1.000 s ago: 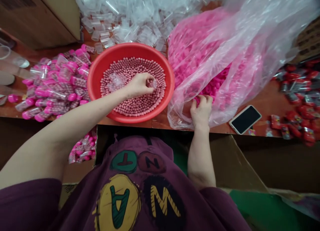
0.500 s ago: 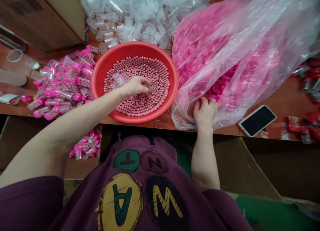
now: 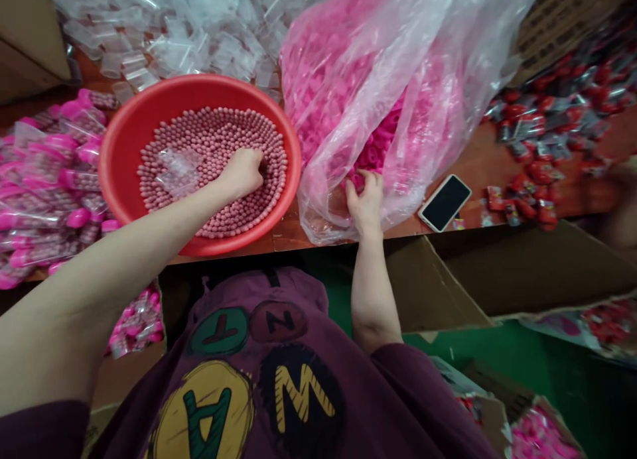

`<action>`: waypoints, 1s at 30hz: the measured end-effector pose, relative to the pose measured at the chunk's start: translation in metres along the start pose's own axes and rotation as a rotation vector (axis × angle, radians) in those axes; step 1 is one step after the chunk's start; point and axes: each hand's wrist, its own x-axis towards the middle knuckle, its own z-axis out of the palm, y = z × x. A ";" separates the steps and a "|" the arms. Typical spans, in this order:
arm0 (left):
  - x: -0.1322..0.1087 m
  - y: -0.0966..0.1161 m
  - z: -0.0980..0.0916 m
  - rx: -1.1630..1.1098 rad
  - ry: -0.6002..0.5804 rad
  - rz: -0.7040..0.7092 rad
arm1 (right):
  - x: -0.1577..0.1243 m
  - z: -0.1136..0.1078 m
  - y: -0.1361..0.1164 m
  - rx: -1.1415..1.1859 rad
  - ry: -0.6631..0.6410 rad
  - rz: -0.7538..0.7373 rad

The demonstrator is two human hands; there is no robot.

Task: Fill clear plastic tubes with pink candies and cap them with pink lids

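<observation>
**A:** Where is the left hand (image 3: pixel 242 174)?

**B:** Inside the red basin (image 3: pixel 124 140), which stands at the front edge of the counter (image 3: pixel 480 164). The hand is curled, its fingertips hidden low over the pink beads (image 3: pixel 219 134); whether it grips anything cannot be told. Clear plastic pieces (image 3: pixel 179 172) rest on the beads, left of the hand.

**A:** And the right hand (image 3: pixel 367 197)?

**B:** It reaches with bent fingers into the mouth of the clear bag (image 3: pixel 318 210), near the same edge, at the bright pink caps (image 3: pixel 381 144). Whether it is closed on one cannot be told.

**A:** What surrounds them?

**B:** Bead-filled tubes (image 3: pixel 40 200) form a heap left of the basin, reaching the front edge; clear tubes (image 3: pixel 213 51) lie behind it, away from that edge. A phone (image 3: pixel 445 202) lies near the front edge, just beside the bag, with red-wrapped pieces (image 3: pixel 542 174) farther right.
</observation>
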 end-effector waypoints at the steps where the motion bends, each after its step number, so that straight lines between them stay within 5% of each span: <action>1: 0.001 0.002 0.003 -0.031 0.035 -0.027 | 0.003 -0.001 0.001 0.032 0.018 0.010; 6: -0.005 0.016 0.006 -0.342 0.169 -0.213 | 0.010 -0.016 0.002 0.061 0.046 0.036; 9: -0.014 0.023 -0.007 -0.513 0.184 -0.148 | 0.005 -0.025 0.000 0.017 -0.070 0.010; 13: -0.037 0.035 -0.030 -0.637 0.172 -0.064 | -0.005 -0.018 -0.010 -0.179 -0.183 -0.044; 19: -0.084 0.040 -0.035 -0.872 0.054 -0.129 | -0.008 -0.003 -0.016 -0.310 -0.063 -0.026; 26: -0.117 0.023 -0.036 -1.287 0.013 -0.210 | 0.019 -0.014 -0.035 0.399 0.332 0.059; 30: -0.129 0.016 -0.035 -1.404 0.058 -0.255 | 0.015 -0.025 -0.089 0.667 0.195 -0.070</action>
